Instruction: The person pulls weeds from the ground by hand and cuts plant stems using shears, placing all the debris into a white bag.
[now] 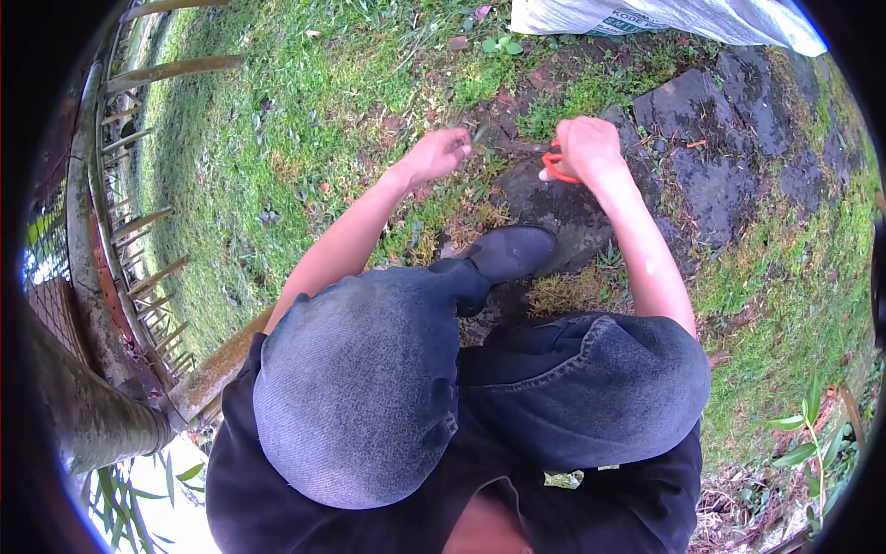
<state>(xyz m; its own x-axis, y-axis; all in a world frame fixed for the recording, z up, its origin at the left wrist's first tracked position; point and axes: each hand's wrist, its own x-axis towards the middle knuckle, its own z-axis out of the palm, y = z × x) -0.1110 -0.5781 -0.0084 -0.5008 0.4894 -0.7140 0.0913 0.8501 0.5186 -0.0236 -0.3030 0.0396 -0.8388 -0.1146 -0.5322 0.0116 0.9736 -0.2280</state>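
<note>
My right hand (591,150) is closed around the orange handles of a pair of scissors (556,168), above a dark flat stone (554,208). The blades are hard to see against the ground. To the left, my left hand (436,155) hovers over the grass with fingers curled and pinched together. I cannot tell what is between its fingertips. Weeds and bare soil lie in the gap between my two hands. Just below them, my dark shoe (508,252) rests at the stone's edge, under my bent knees in jeans.
A white printed sack (664,17) lies at the top right. Dark paving stones (715,138) run along the right, with grass around them. A bamboo fence (101,212) stands on the left. A leafy plant (812,443) grows at the lower right.
</note>
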